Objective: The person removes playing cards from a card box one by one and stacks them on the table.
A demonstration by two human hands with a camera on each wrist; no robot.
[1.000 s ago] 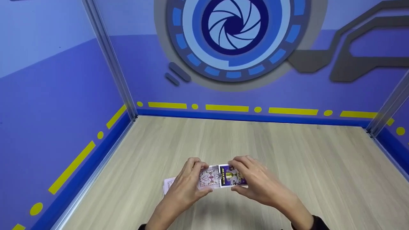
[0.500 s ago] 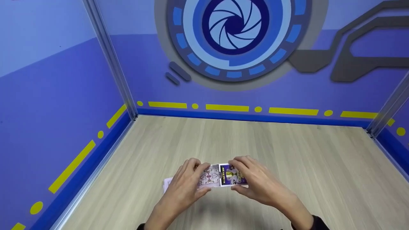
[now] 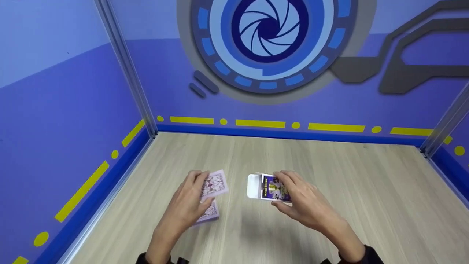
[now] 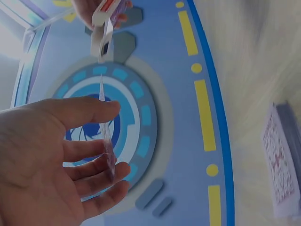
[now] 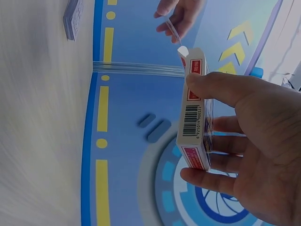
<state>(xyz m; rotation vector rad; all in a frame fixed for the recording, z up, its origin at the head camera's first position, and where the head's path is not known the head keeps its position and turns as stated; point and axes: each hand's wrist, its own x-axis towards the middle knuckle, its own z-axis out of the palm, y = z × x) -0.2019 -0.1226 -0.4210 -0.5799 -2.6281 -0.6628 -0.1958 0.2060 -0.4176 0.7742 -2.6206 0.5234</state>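
My left hand (image 3: pixel 185 200) pinches a thin playing card (image 3: pixel 214 183) with a patterned red-and-white back. Seen edge-on in the left wrist view, the card (image 4: pixel 106 134) runs between thumb and fingers. Below that hand lies a stack of playing cards (image 3: pixel 210 213) on the table, partly hidden by the hand in the head view. To the right, my right hand (image 3: pixel 306 201) grips a purple and white card box (image 3: pixel 270 189) by its long edges. Its white end flap (image 3: pixel 253 186) stands out toward the left hand. A barcode side of the box (image 5: pixel 192 117) shows in the right wrist view.
The wood-grain table (image 3: pixel 351 176) is bounded by a blue printed back wall (image 3: pixel 205 106) and a left side wall (image 3: pixel 55 128). Metal corner posts (image 3: pixel 126 69) stand where the walls meet.
The left hand has drawn away leftward from the box with the card, uncovering the box's flap and the stack below. The right hand has shifted slightly right and up with the box.
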